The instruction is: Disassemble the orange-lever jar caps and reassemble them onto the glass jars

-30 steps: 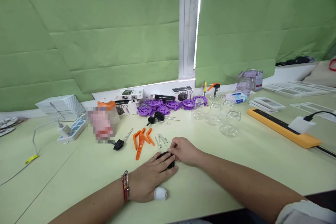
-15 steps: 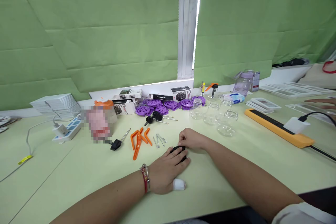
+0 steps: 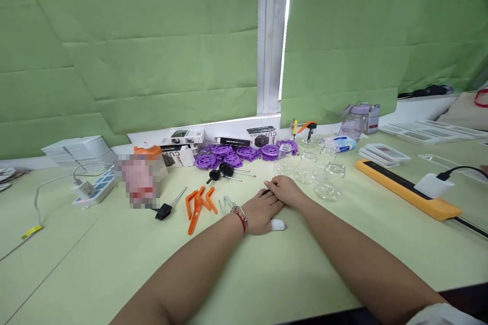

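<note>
My left hand [image 3: 262, 215], with a white wrap on its thumb, lies over a small black part [image 3: 266, 191] that is mostly covered. Its fingers are extended and pressed on the part. My right hand [image 3: 284, 190] is closed at the part's far right edge, touching the left fingertips; what it pinches is hidden. Left of the hands lie metal screws [image 3: 225, 204], orange brackets [image 3: 195, 212] and a black piece with a metal rod [image 3: 163, 211]. More black pieces with rods [image 3: 226, 169] sit in front of purple discs [image 3: 246, 153].
Clear glass-like vessels [image 3: 327, 189] stand beyond my right hand. An orange power strip [image 3: 404, 188] with a white plug is at the right, a white strip [image 3: 97, 190] at the left. Boxes [image 3: 179, 156] line the back. A person's fingertips [image 3: 484, 168] show at the right edge.
Both my hands have moved away from me and to the right with the black part, and now overlap more. The other person's hand has mostly left the view.
</note>
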Demonstrator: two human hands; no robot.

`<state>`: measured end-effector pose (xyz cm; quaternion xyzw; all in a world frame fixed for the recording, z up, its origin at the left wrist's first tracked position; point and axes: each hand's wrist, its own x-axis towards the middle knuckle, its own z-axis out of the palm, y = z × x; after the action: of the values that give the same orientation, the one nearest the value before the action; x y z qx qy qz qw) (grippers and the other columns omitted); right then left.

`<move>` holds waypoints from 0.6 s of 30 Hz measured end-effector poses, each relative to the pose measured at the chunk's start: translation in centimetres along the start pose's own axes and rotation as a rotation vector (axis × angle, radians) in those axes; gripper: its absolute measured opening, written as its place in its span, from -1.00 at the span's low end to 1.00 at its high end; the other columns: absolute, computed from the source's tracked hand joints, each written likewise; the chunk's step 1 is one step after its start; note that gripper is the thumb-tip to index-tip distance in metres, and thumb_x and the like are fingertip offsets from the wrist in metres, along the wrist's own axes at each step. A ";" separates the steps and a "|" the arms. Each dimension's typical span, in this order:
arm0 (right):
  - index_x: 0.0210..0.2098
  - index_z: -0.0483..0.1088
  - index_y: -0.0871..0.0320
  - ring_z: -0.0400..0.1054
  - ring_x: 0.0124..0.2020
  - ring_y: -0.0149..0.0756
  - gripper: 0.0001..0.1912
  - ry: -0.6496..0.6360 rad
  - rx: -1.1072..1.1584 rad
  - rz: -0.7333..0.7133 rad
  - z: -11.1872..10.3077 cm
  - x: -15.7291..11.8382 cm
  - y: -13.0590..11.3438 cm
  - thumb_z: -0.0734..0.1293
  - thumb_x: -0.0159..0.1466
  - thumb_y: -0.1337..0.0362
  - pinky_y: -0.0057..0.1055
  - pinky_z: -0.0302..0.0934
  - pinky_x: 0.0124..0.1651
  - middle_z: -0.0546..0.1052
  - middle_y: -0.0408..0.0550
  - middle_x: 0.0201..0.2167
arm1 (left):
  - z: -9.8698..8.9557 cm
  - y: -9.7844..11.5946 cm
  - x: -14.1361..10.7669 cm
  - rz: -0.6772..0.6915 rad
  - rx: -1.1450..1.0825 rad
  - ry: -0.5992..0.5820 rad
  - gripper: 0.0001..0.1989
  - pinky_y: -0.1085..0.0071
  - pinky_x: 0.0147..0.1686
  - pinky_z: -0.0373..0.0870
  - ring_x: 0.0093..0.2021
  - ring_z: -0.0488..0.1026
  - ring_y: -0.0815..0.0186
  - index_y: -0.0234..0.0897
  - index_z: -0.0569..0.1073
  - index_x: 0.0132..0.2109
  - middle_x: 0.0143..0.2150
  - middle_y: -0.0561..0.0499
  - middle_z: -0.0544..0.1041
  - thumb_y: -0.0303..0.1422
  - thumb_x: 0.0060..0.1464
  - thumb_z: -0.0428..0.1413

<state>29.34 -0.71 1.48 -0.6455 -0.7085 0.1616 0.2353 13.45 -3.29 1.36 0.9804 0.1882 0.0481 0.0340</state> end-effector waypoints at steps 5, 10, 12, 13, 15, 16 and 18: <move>-0.51 0.41 0.17 0.32 -0.39 -0.28 -0.57 0.030 0.003 -0.063 0.5 -0.1 -0.3 0.13 0.28 0.04 -0.42 0.05 -0.34 0.51 0.01 -0.46 | 0.1 -0.9 -0.4 0.013 0.013 0.007 -0.26 0.04 0.23 -0.22 0.33 -0.12 0.02 -0.36 0.01 0.31 0.29 -0.24 0.14 0.06 0.16 -0.25; -0.46 0.41 0.18 0.33 -0.33 -0.28 -0.57 0.095 -0.010 -0.119 0.8 -0.1 -0.5 0.08 0.31 0.07 -0.40 0.07 -0.20 0.52 0.00 -0.41 | 0.2 -1.6 -0.2 -0.010 0.040 -0.003 -0.26 0.01 0.23 -0.23 0.34 -0.16 0.02 -0.38 0.06 0.29 0.30 -0.26 0.13 0.07 0.15 -0.25; -0.46 0.41 0.18 0.32 -0.32 -0.28 -0.56 0.104 -0.030 -0.133 0.9 0.0 -0.4 0.07 0.32 0.09 -0.39 0.06 -0.16 0.51 0.00 -0.40 | 0.1 -1.8 -0.2 -0.007 0.045 -0.006 -0.26 0.00 0.23 -0.22 0.34 -0.17 0.01 -0.38 0.05 0.29 0.30 -0.27 0.12 0.07 0.15 -0.24; -0.47 0.41 0.18 0.32 -0.32 -0.28 -0.56 0.108 -0.040 -0.138 1.0 0.0 -0.4 0.06 0.32 0.10 -0.38 0.06 -0.15 0.51 0.00 -0.40 | 0.0 -1.8 -0.1 -0.001 0.047 -0.005 -0.26 0.00 0.23 -0.22 0.34 -0.16 0.02 -0.38 0.05 0.29 0.30 -0.27 0.12 0.06 0.15 -0.24; -0.48 0.39 0.19 0.31 -0.33 -0.28 -0.55 0.118 -0.052 -0.143 1.1 0.1 -0.3 0.05 0.33 0.10 -0.38 0.05 -0.15 0.50 0.01 -0.40 | -0.1 -1.8 -0.2 0.014 0.051 -0.004 -0.26 0.01 0.24 -0.22 0.33 -0.13 0.02 -0.39 0.06 0.29 0.30 -0.28 0.12 0.06 0.15 -0.22; -0.48 0.39 0.19 0.31 -0.33 -0.28 -0.55 0.122 -0.054 -0.144 1.1 0.1 -0.2 0.05 0.33 0.09 -0.38 0.05 -0.16 0.50 0.01 -0.40 | -0.2 -1.8 -0.2 0.019 0.052 -0.003 -0.27 0.01 0.24 -0.23 0.33 -0.11 0.02 -0.40 0.07 0.28 0.29 -0.29 0.12 0.05 0.15 -0.22; -0.49 0.38 0.19 0.31 -0.33 -0.28 -0.54 0.125 -0.046 -0.146 1.2 0.1 -0.1 0.05 0.33 0.09 -0.39 0.06 -0.18 0.49 0.01 -0.41 | -0.2 -1.7 -0.2 0.017 0.048 0.000 -0.27 0.00 0.24 -0.23 0.32 -0.10 0.03 -0.39 0.06 0.28 0.30 -0.28 0.12 0.05 0.15 -0.21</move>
<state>28.58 -0.59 0.60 -0.6062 -0.7410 0.0871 0.2753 12.58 -1.76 1.43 0.9825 0.1809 0.0437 0.0101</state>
